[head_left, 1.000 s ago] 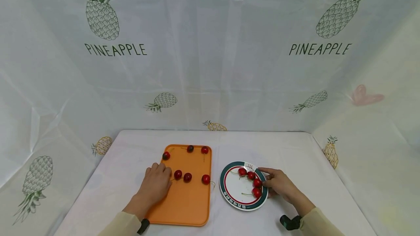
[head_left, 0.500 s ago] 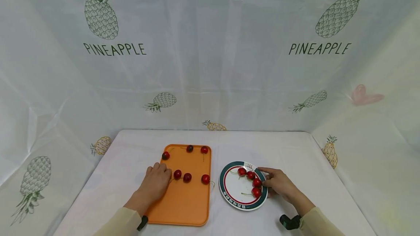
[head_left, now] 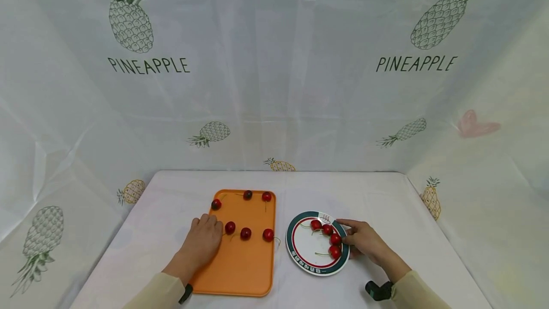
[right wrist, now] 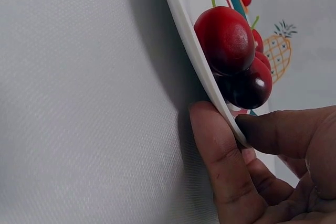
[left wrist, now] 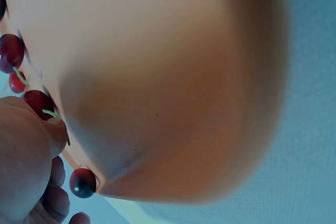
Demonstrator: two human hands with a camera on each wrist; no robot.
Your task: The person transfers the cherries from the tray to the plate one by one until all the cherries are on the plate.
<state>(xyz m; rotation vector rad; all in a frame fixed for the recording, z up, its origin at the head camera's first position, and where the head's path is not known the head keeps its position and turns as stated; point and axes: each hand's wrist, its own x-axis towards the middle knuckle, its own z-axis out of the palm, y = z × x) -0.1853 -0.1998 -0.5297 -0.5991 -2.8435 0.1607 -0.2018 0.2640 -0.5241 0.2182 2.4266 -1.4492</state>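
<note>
My left hand [head_left: 203, 241] is over the left side of the orange tray [head_left: 238, 273], its fingers bent. Between its thumb and fingers it pinches the green stem of a dark red cherry [head_left: 229, 227]; in the left wrist view that cherry [left wrist: 38, 103] shows just beyond the thumb. Another cherry [head_left: 245, 233] lies close on its right. My right hand [head_left: 368, 241] grips the right rim of a white plate [head_left: 306, 247] with a green border, thumb above and fingers below. Several red cherries [right wrist: 224, 40] sit on the plate's right half.
More cherries lie on the tray: one at its right edge [head_left: 268, 235], two at the back, such as the back right cherry [head_left: 267, 196], and one at the back left corner [head_left: 216, 204]. A white cloth [head_left: 364, 194] covers the table; a pineapple-print curtain [head_left: 283, 85] hangs behind.
The cherry at my left hand has shifted slightly left and back, so a wider gap parts it from its neighbour. My right hand and the plate stay in place.
</note>
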